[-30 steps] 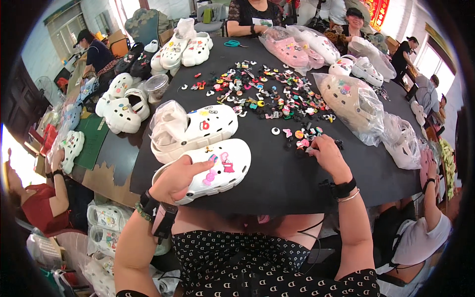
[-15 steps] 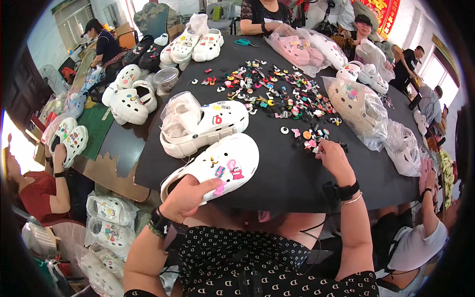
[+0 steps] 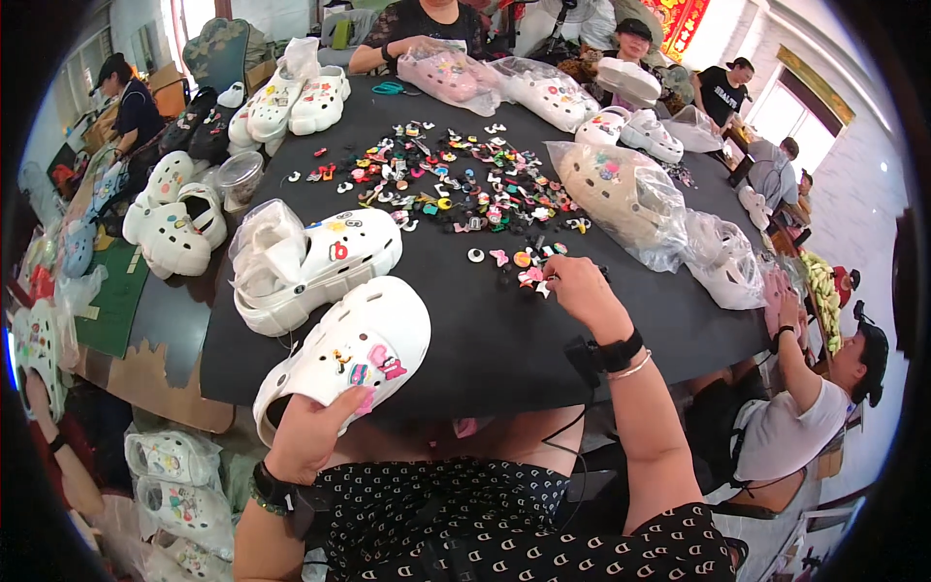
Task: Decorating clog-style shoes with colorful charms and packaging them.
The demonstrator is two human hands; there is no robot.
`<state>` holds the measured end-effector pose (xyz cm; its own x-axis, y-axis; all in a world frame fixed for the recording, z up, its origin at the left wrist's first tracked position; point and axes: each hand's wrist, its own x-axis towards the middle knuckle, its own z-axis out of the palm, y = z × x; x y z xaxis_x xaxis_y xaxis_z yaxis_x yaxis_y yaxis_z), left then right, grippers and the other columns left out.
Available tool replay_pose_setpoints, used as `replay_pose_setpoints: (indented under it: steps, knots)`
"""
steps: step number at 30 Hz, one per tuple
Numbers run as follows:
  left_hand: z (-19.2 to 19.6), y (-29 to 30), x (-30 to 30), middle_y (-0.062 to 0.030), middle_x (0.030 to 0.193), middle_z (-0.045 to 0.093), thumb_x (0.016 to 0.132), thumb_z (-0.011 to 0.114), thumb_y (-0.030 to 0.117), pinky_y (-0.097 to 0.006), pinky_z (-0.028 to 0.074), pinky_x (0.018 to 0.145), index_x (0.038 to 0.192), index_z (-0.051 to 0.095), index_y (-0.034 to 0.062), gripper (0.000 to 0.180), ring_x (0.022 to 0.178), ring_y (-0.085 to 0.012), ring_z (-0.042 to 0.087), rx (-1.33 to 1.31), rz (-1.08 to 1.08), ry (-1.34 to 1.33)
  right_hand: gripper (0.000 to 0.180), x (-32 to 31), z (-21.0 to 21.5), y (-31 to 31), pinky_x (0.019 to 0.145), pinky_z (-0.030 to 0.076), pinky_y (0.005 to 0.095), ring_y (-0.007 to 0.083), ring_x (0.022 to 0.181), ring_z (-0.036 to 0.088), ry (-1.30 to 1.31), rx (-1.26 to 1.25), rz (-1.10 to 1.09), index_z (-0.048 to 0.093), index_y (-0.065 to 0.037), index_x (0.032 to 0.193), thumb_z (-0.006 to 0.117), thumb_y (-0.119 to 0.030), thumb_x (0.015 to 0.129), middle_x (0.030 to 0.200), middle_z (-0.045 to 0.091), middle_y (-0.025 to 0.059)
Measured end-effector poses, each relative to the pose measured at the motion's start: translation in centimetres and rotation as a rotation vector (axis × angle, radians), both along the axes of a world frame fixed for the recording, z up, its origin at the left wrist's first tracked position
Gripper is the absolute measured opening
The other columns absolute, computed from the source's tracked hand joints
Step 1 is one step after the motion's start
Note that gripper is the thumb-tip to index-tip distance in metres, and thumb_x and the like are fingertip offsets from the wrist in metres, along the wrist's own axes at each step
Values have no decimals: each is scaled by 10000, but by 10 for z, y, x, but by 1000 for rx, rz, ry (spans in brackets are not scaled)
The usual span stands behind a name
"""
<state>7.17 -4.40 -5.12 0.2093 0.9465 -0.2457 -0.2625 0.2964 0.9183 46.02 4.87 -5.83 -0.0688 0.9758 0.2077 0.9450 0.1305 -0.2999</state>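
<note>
My left hand (image 3: pixel 308 438) has its grip clamped on the heel end of a white clog (image 3: pixel 351 351), which sits at the near edge of the black worktop (image 3: pixel 485 330); the heel itself is hidden under my fingers, and my thumb lies up by the charms already on it, approx. three, one pink. My right hand (image 3: pixel 579 288) is down on the worktop at the near fringe of the charm pile (image 3: pixel 451 184), fingers pinched together over small pieces; can't tell whether one is actually caught in the grip, since the fingertips are turned away from me. Charms are too many and too small to count. Just beyond my clog is a second white clog (image 3: pixel 315 264) w/ clear plastic stuffed in it. To the right lie two bagged clogs (image 3: pixel 621 194), shapes blurred by the plastic. A pair of white clogs (image 3: pixel 175 221) sits at the left edge, more at the far end, cut off. At least five other people are round the worktop, most partly out of view.
</note>
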Motion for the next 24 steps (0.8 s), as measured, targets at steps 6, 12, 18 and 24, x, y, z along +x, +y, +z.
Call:
replay_pose_setpoints:
  steps: [6,12,18,24]
  knots:
    - [-3,-1,0,-107,1295,586,870,677,-27,-309,502,959,1384,441,-31,565,1158,-180,585,5,3,-23,222,-15,2,6,766,511,440,353,940,621,-194,109,-28,661,-44,887,779,-179,757,889,619,151]
    - [-8,3,2,-110,1300,583,881,664,-24,-310,509,951,1390,428,-33,561,1156,-182,590,18,66,-44,316,-35,-14,30,783,483,439,340,938,590,-4,103,289,645,-53,860,843,-182,651,866,607,123]
    - [-6,2,2,-109,1293,587,885,663,-19,-312,509,952,1387,427,-42,555,1153,-183,592,2,47,-2,230,-30,-5,45,707,521,401,320,791,669,169,-276,183,673,-26,883,792,-105,703,851,694,137]
    - [-6,4,0,-109,1294,590,889,667,-4,-313,505,952,1377,443,-42,538,1142,-177,597,9,41,-15,164,-21,12,31,669,527,281,181,822,700,719,-391,109,659,-8,962,673,-159,898,853,693,73]
